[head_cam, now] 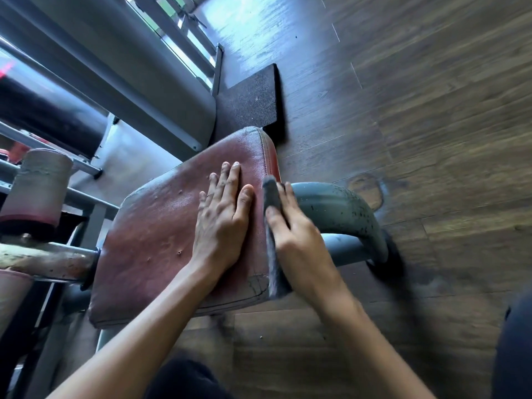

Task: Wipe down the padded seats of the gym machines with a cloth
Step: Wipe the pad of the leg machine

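Red seat mid-wipe, right edge in hand; the job looks partway at best.
The padded seat (161, 240) looks dusty along its left and far margins. The left hand (220, 223) lies flat on top, and the right hand (299, 240) grips the grey cloth (271, 194) against the seat's right side.

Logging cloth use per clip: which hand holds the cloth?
The right hand grips the grey cloth against the right edge of the red seat; the left hand lies flat on it, empty.
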Tool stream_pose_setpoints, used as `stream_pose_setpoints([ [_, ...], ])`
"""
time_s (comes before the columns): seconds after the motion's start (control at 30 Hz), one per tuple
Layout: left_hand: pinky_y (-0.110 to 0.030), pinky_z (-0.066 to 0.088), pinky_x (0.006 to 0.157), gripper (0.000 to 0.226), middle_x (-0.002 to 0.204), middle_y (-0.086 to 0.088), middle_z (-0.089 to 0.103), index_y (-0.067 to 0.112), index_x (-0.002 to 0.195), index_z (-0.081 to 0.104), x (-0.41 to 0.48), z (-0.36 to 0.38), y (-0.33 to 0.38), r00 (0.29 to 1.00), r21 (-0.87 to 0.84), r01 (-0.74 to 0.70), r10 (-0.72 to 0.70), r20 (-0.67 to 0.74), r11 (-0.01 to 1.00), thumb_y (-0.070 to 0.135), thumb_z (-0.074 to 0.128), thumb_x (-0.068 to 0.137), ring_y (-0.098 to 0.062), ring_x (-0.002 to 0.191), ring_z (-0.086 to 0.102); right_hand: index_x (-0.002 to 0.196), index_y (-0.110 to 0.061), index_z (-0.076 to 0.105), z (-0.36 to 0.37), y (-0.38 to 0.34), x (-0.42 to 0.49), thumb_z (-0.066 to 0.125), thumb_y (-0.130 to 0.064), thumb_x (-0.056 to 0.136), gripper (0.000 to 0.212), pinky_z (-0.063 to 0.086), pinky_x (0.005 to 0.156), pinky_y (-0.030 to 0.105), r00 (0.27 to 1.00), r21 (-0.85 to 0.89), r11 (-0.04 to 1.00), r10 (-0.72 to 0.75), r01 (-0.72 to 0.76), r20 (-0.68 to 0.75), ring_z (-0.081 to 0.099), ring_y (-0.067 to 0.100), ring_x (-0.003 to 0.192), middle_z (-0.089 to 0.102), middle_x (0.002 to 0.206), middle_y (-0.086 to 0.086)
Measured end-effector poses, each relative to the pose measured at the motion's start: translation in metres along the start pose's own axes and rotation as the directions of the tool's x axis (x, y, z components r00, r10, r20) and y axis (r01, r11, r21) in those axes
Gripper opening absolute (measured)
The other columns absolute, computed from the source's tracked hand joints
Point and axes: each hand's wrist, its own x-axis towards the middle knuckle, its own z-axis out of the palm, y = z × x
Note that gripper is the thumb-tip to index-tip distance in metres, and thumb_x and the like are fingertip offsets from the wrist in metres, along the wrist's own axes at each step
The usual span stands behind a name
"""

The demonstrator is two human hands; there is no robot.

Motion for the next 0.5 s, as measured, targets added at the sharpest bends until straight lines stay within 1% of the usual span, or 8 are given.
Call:
stream_pose_setpoints([
  [0.07,-0.029,-0.004,0.122,0.067,0.163,0.017,0.006,0.035,0.155,0.015,0.001,0.000,-0.001,1.000,0.000,-0.004,0.004,-0.001,1.000,0.054,0.019,0.091,-0.003,0.150,-0.002,0.153,-0.027,0.030,0.001,-0.003,0.055,0.035,-0.036,0.104,0.050,0.011,0.113,0.012,1.000,-0.034,0.999,0.005,-0.005,-0.009,0.017,0.002,0.147,0.022,0.162,-0.009],
  [0.13,-0.029,-0.004,0.122,0.066,0.162,0.018,0.005,0.036,0.154,0.014,0.001,0.001,-0.001,1.000,0.001,-0.012,0.012,-0.001,1.000,0.055,0.019,0.091,-0.002,0.150,-0.003,0.150,-0.024,0.038,0.001,-0.012,0.087,0.034,-0.037,0.103,0.049,0.021,0.116,0.023,1.000,-0.043,0.999,-0.008,0.007,-0.026,0.031,0.012,0.144,0.037,0.156,-0.004],
  [0.17,-0.028,-0.004,0.122,0.066,0.162,0.019,0.004,0.037,0.154,0.014,0.000,0.001,-0.001,1.000,0.005,-0.014,0.014,0.001,1.000,0.055,0.019,0.091,-0.002,0.150,-0.003,0.148,-0.023,0.041,0.001,-0.014,0.087,0.035,-0.035,0.104,0.046,0.024,0.113,0.020,0.999,-0.043,0.999,-0.017,0.015,-0.035,0.035,0.012,0.141,0.041,0.154,-0.004],
  [0.2,-0.028,-0.004,0.122,0.066,0.162,0.019,0.004,0.037,0.154,0.013,0.000,0.001,-0.002,1.000,0.007,-0.017,0.017,0.002,1.000,0.055,0.019,0.091,-0.002,0.150,-0.003,0.148,-0.025,0.041,0.000,-0.013,0.077,0.036,-0.032,0.105,0.044,0.024,0.108,0.014,0.999,-0.033,0.999,-0.024,0.023,-0.038,0.035,0.008,0.139,0.041,0.153,-0.007],
  [0.27,-0.027,-0.005,0.122,0.066,0.162,0.019,0.004,0.037,0.154,0.013,0.000,0.001,-0.001,1.000,0.002,-0.020,0.020,0.001,1.000,0.055,0.019,0.091,-0.001,0.149,-0.004,0.150,-0.030,0.037,-0.002,-0.005,0.040,0.039,-0.031,0.105,0.045,0.018,0.105,0.003,0.997,0.003,0.999,-0.053,0.053,-0.048,0.026,-0.005,0.141,0.033,0.156,-0.016],
  [0.37,-0.027,-0.005,0.122,0.066,0.162,0.021,0.004,0.038,0.154,0.013,0.000,0.001,0.000,1.000,0.002,-0.021,0.021,-0.004,1.000,0.054,0.019,0.091,0.001,0.149,-0.005,0.151,-0.029,0.034,0.001,0.005,0.012,0.041,-0.029,0.104,0.047,0.009,0.111,0.003,0.994,0.009,0.996,-0.084,0.085,-0.067,0.017,-0.009,0.143,0.027,0.158,-0.017],
  [0.43,-0.027,-0.005,0.122,0.065,0.162,0.021,0.003,0.038,0.154,0.012,0.001,0.001,-0.001,1.000,-0.005,-0.016,0.016,-0.002,1.000,0.054,0.019,0.091,0.002,0.148,-0.005,0.151,-0.025,0.035,0.005,0.005,0.052,0.039,-0.028,0.104,0.048,0.010,0.109,0.004,0.997,-0.002,0.998,-0.055,0.055,-0.056,0.018,-0.004,0.145,0.027,0.159,-0.011],
  [0.5,-0.028,-0.004,0.122,0.065,0.162,0.021,0.003,0.038,0.154,0.012,0.001,0.001,0.000,1.000,-0.002,-0.016,0.016,0.000,1.000,0.054,0.019,0.091,0.002,0.148,-0.006,0.149,-0.022,0.040,0.005,-0.008,0.088,0.038,-0.028,0.103,0.046,0.016,0.111,0.010,0.996,-0.006,0.998,-0.058,0.058,-0.067,0.027,0.004,0.144,0.035,0.157,-0.007],
])
